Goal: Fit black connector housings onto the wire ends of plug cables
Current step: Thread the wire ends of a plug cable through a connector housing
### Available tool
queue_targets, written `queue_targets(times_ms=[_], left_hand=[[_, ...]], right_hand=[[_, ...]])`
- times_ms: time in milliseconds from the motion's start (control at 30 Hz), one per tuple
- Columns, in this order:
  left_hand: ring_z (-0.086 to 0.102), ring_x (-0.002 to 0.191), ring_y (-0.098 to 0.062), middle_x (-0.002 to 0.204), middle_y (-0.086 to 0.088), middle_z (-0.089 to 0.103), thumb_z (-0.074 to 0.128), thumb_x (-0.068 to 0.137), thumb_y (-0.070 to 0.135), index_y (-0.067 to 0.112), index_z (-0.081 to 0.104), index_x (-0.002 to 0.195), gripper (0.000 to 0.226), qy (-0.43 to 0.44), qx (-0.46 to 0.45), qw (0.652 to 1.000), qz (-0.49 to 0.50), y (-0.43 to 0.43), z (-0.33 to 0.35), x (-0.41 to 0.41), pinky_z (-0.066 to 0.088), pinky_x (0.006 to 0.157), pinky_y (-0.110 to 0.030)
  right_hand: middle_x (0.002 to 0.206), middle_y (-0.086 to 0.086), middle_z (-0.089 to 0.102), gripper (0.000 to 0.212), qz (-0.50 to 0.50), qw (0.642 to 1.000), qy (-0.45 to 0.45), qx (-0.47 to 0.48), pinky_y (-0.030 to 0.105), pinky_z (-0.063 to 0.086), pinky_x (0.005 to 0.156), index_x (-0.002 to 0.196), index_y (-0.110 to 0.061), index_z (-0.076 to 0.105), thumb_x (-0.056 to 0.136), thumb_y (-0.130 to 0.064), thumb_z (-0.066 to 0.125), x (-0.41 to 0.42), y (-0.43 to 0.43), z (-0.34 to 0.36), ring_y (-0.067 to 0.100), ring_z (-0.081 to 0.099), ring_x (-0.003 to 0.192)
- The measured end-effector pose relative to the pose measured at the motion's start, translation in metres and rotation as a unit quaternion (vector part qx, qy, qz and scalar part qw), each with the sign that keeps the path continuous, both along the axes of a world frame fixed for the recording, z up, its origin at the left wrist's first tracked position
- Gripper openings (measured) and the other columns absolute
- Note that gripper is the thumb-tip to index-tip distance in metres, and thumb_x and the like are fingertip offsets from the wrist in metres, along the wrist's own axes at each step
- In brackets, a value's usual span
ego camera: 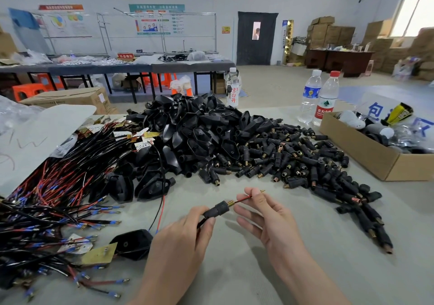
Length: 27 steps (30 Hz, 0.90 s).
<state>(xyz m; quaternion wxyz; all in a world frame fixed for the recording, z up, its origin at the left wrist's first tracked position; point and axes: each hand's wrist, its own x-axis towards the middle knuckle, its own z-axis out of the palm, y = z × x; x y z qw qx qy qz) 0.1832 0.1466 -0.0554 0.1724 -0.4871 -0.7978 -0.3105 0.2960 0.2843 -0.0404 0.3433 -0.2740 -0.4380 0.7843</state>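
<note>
The wire (244, 199) is partly hidden inside the black housing (218, 208), which the left grip (183, 234) clamps just above the table (234, 276). The right grip (270, 220) pinches the wire beyond it. A box (359, 149), cut off at right, holds black and white items too unclear to name.

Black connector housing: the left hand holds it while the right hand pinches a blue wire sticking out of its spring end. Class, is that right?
Not quite: the wire is red, not blue. The head view shows the left hand holding the black connector housing while the right hand pinches a red wire sticking out of its spring end.
</note>
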Motion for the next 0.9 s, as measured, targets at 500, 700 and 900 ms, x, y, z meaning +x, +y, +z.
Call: queue_targets(times_ms=[500,700,900], left_hand=[[0.054,0.048,-0.007,0.061,0.016,0.055,0.055,0.094,0.047,0.033,0.063,0.112,0.024,-0.039,-0.014,0.998,-0.042,-0.003,-0.002,-0.001,0.044,0.045,-0.026],[0.049,0.048,-0.005,0.053,0.022,0.039,0.075,0.084,0.028,0.03,0.061,0.088,0.015,-0.043,0.002,0.999,-0.027,-0.006,0.002,-0.004,0.046,0.04,-0.026],[0.056,0.055,-0.001,0.069,0.02,0.061,0.057,0.097,0.034,0.033,0.057,0.092,0.005,-0.036,0.009,0.999,-0.036,-0.006,-0.003,-0.008,0.05,0.048,-0.03]], right_hand=[[0.093,0.006,0.075,0.022,0.026,1.0,0.012,-0.012,0.026,0.058,0.065,0.084,-0.012,0.079,0.071,-0.029,0.075,-0.003,-0.001,-0.007,0.018,0.071,0.078],[0.09,0.003,0.075,0.014,0.009,0.998,0.021,-0.054,0.025,0.059,0.066,0.077,-0.016,0.08,0.072,-0.028,0.074,0.0,0.007,-0.009,0.018,0.074,0.082],[0.093,0.003,0.076,0.026,0.024,0.997,0.012,-0.071,0.026,0.058,0.062,0.094,-0.014,0.077,0.07,-0.026,0.075,0.0,0.007,-0.008,0.021,0.074,0.082]])
